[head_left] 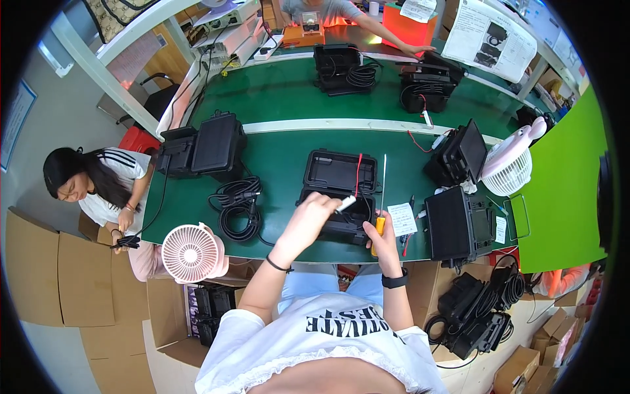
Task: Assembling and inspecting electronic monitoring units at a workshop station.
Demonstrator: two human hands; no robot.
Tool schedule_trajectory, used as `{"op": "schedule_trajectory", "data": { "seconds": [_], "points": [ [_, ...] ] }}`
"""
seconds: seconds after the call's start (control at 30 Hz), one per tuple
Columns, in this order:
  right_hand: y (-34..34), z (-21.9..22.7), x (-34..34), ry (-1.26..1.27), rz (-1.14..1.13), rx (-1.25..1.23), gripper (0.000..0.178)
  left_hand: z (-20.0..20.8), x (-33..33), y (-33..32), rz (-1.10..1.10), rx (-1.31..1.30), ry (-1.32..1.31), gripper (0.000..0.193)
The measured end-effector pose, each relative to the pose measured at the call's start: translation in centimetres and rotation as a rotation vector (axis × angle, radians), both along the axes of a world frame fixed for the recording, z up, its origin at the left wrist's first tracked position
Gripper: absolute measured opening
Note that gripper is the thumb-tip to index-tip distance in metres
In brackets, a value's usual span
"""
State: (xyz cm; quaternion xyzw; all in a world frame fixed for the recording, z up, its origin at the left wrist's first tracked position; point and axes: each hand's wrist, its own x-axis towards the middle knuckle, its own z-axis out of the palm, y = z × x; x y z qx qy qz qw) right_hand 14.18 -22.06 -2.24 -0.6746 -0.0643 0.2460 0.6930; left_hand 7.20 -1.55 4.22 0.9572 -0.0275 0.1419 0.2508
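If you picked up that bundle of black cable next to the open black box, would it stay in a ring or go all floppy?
The coiled black cable would probably sag and flop, since its loops already lie loose and uneven on the green table. It looks thick and many-looped, so likely heavy for its size. Loose ends might trail and snag on the open black case.

Left of where I grip I see a coiled black cable (239, 211) and a pink desk fan (190, 253), farther left two closed black cases (203, 150), to the right another black case (461, 225), a white fan (508, 167) and a paper slip (402, 218).
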Motion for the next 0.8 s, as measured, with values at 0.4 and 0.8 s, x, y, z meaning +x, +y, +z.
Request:
{"op": "schedule_trajectory", "data": {
  "seconds": [0.4, 0.8],
  "points": [
    [-1.0, 0.0, 1.0, -0.023, 0.097, 0.033, 0.051, -2.4, -0.1, -0.9, -0.004, 0.097, 0.082, 0.046],
    [0.6, -3.0, 9.6, -0.781, -0.229, -0.271, 0.039, -5.3, -4.7, -4.4, -0.099, 0.413, -0.097, 0.031]
  ]
}}
